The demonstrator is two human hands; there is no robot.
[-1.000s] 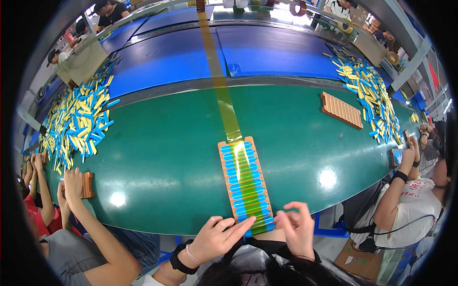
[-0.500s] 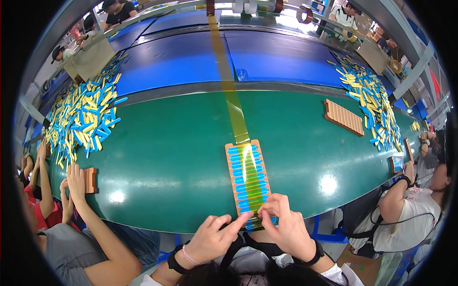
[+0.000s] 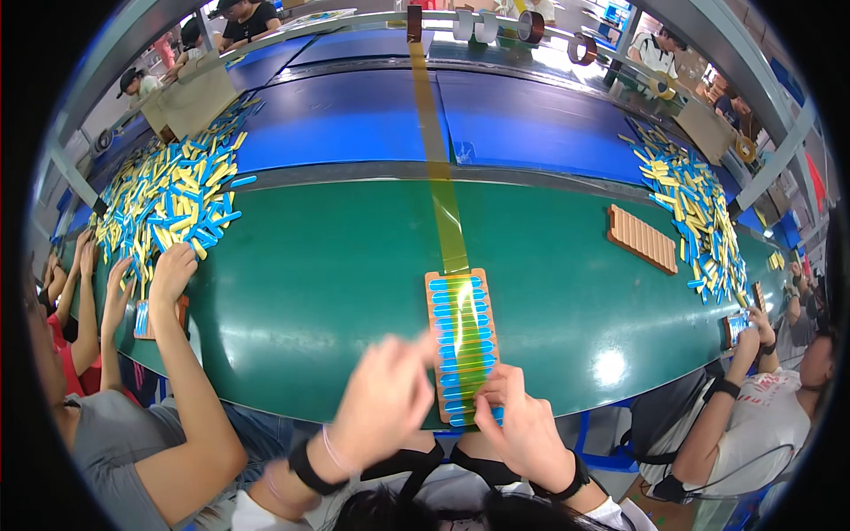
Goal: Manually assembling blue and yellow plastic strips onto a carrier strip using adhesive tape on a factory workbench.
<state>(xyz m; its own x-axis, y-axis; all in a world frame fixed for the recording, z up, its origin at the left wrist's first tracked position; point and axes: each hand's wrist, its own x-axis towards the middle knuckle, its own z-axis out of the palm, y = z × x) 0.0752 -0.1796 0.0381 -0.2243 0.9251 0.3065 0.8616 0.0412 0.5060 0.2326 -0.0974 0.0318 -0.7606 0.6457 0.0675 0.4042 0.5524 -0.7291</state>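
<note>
On the green table before me lies a brown slotted tray (image 3: 479,276) with a row of blue strips (image 3: 445,365) in its grooves. A long yellow see-through tape (image 3: 440,181) runs from a roll at the back down over the middle of the strips. My right hand (image 3: 524,423) is at the tray's near right corner, its thumb and forefinger pinched at the tape's edge. My left hand (image 3: 385,394) is over the tray's left side, smeared by motion. Its fingertips are too blurred to read.
Piles of yellow and blue strips (image 3: 181,190) lie left and, likewise, right (image 3: 695,208). An unfilled brown tray (image 3: 642,239) sits at the right. Co-workers handle strips and trays on both sides. Tape rolls (image 3: 531,26) hang on a bar at the back.
My left hand has moved from the tray's near end up and to the left, away from the right hand. The right hand stays by the near end of the tape.
</note>
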